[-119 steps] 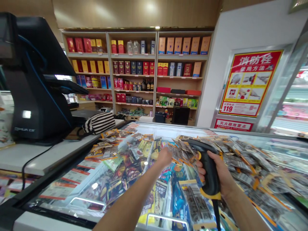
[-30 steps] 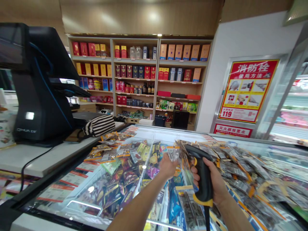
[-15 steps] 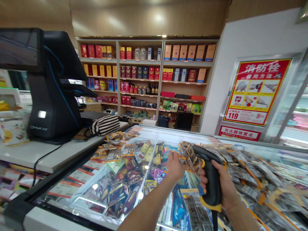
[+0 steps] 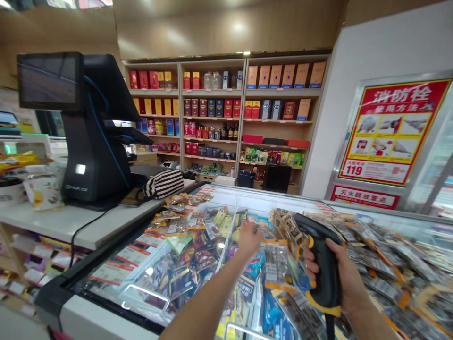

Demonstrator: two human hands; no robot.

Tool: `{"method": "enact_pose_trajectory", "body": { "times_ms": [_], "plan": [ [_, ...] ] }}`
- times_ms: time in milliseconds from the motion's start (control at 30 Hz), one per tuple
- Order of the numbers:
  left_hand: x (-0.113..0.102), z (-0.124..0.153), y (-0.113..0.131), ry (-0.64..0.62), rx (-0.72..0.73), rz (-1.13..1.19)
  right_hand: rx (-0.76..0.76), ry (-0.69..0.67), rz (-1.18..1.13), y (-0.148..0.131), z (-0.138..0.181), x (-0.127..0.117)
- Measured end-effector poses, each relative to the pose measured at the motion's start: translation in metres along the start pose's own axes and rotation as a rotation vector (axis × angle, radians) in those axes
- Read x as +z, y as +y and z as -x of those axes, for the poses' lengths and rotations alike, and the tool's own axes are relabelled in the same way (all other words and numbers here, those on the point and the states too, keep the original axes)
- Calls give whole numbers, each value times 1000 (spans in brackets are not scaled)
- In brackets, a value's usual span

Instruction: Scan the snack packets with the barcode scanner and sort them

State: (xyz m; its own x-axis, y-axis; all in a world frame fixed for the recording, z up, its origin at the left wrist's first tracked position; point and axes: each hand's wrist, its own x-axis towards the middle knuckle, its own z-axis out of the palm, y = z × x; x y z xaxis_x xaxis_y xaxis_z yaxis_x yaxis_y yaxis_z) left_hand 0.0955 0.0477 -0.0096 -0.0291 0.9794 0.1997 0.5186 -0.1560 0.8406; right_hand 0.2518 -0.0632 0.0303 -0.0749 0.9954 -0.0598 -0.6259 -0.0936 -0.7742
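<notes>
A black and yellow barcode scanner [image 4: 320, 264] is gripped in my right hand [image 4: 348, 278], its head tilted up to the left and its cable hanging down. Just beyond those fingers stands a bunch of clear snack packets [image 4: 285, 226] with orange edges; whether the same hand pinches them is hidden. My left hand [image 4: 250, 240] reaches over the glass-topped freezer [image 4: 123, 314], its fingers apart, left of the bunch. Below and right of it shows a packet with a pale label [image 4: 278, 264]. More packets [image 4: 184, 221] are piled on the glass to the left.
A large heap of packets [image 4: 382, 255] spreads over the right side. At left, a point-of-sale terminal [image 4: 97, 141] and a striped pouch [image 4: 164, 183] stand on a white counter [image 4: 83, 231]. Behind, shelves hold boxes [image 4: 271, 75]. A fire-hydrant poster [image 4: 396, 132] hangs at right.
My left hand has drawn away to the left from the bunch of packets. The pale-labelled packet now shows plainly beside it. The camera view has shifted slightly left; the scanner stays in my right hand.
</notes>
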Motion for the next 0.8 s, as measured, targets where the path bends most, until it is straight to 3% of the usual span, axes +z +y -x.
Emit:
{"method": "enact_pose_trajectory", "body": {
  "times_ms": [133,267,367,567,700,800],
  "plan": [
    [-76,-35,-46,260,-139,-286,-22,-39,17,7,-2,-1],
    [-122,-53,-74,326,-233,-466,-12,-46,20,13,-2,-1],
    [-128,-59,-80,275,-253,-519,-2,-39,22,15,-2,0],
    [-120,-58,-81,218,-255,-478,-16,-46,25,14,-2,1],
    [-116,-56,-79,203,-277,-318,5,-65,30,16,-1,3],
    [-104,-49,-68,166,-216,-122,43,-76,35,19,1,6]
  ]
}}
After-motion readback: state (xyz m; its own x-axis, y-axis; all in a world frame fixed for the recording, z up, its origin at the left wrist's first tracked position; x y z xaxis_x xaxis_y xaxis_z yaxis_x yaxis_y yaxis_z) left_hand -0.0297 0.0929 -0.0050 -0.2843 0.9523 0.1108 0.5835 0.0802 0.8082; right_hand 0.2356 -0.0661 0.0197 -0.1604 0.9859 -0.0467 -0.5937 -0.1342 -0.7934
